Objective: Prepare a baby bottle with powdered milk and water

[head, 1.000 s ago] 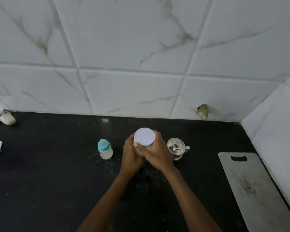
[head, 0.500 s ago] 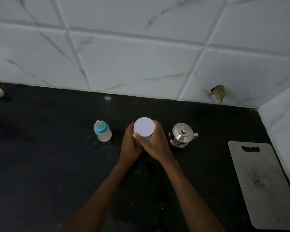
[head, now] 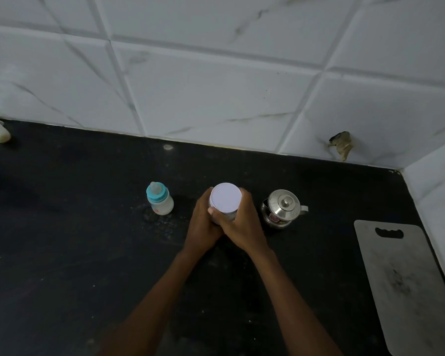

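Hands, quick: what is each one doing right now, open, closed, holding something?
Left hand: closed round the white-lidded jar.
Right hand: closed round the same jar.

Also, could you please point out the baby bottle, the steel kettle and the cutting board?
baby bottle point(head: 163, 205): head view, on its white body.
steel kettle point(head: 284, 202): head view, on its lid.
cutting board point(head: 406, 291): head view, on its bare middle.
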Available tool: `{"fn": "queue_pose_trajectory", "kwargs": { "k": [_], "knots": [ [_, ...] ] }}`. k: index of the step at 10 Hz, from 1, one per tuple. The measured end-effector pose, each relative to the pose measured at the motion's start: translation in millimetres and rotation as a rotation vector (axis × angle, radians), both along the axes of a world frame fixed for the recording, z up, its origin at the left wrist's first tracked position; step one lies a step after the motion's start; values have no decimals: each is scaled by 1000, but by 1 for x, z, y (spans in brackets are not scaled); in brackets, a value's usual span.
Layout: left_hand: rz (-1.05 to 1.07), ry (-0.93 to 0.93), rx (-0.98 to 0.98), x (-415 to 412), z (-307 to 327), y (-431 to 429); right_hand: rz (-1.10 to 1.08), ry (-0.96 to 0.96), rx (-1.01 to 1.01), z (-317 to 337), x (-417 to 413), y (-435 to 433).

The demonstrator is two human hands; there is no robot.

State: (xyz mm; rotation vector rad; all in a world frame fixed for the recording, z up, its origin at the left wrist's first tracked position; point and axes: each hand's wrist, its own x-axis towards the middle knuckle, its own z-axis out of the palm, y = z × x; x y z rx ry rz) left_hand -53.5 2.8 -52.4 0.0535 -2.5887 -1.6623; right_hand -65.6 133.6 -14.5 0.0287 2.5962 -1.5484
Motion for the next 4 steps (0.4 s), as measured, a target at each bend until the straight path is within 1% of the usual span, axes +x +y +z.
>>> {"fn": "queue_pose_trajectory", "kwargs": {
  "k": [2, 3, 4],
  "knots": [
    [-19, -96, -68, 4, 2, -8, 23, -32, 19, 2, 4, 3],
    [-33, -108, -75, 9, 2, -15, 16, -15, 59, 5, 7, 9],
    [17, -139, -50, 16, 9, -21, 17, 9, 73, 13, 12, 13]
  ]
}}
